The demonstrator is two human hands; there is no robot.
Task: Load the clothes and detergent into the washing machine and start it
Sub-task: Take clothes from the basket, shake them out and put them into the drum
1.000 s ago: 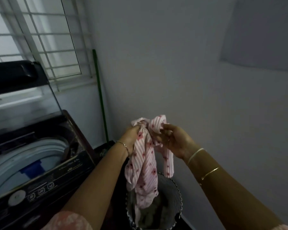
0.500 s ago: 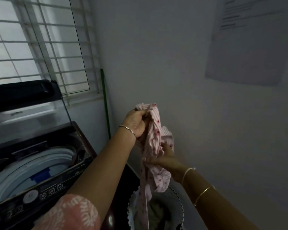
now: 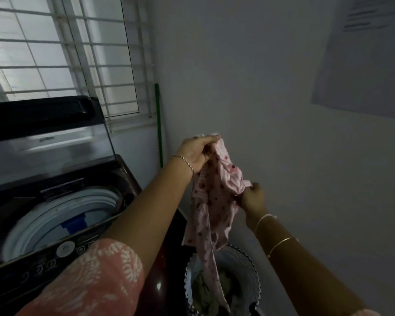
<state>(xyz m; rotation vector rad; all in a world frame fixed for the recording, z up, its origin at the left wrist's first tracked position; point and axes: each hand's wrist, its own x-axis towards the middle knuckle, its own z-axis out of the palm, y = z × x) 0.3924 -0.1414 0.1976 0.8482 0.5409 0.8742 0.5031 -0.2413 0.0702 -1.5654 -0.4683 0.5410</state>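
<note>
Loading step: pink spotted garment (image 3: 211,201) lifted above the laundry basket (image 3: 249,265).
Left hand (image 3: 197,153) grips its top, right hand (image 3: 252,198) pinches a fold; next it must go left into the open washing machine drum (image 3: 55,215).

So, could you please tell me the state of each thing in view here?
Washing machine lid: raised open.
Drum: exposed.
Pink garment: held up above the basket.
Laundry basket: holding clothes.
Left hand: gripping the garment's top.
Right hand: pinching its side.

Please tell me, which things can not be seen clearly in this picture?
Head view:
- Washing machine drum contents: dim, partly hidden by the left arm.
- Control panel labels: too small, blurred.
- Laundry basket: cut off by the bottom edge.
- Wall paper text: blurred.
- Detergent: not in view.
</note>
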